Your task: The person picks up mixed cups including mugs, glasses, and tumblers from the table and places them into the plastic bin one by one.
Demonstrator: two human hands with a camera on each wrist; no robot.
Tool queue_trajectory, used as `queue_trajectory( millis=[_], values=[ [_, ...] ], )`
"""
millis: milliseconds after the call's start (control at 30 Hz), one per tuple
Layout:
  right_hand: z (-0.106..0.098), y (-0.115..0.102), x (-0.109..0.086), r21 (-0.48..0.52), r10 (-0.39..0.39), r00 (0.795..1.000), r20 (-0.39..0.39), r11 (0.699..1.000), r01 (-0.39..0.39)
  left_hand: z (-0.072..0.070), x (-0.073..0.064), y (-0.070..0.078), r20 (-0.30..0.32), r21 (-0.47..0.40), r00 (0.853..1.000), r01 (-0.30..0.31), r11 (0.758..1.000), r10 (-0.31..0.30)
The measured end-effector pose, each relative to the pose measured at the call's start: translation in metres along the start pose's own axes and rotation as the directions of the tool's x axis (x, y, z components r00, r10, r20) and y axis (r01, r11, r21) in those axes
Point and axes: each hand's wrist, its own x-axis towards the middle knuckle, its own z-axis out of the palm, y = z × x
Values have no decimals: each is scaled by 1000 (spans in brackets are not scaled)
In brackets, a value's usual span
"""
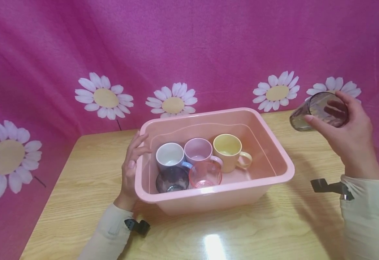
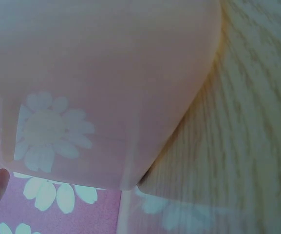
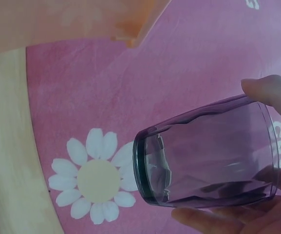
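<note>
Off to the right, above the table, my right hand holds a clear smoky-purple tumbler near its mouth, between thumb and fingers. The tumbler is tilted, its base pointing left. My left hand grips the left rim of a pink plastic tub, fingertips hooked over the edge. Inside the tub, a white mug, a pink mug and a yellow mug stand at the back. In front of them are a dark smoky tumbler and a clear pink tumbler.
Under the tub is a light wooden table. A magenta cloth printed with large white daisies hangs behind the table and down its left side. The tub's right wall stands between the held tumbler and the mugs.
</note>
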Motion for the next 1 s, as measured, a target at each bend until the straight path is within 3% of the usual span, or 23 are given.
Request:
queue_trajectory(
  millis=[1000],
  values=[
    [4,-27,-14,94,-106,994,19,990,104,-1,0,-1,13,-7,1000,9,1000,-9]
  ],
)
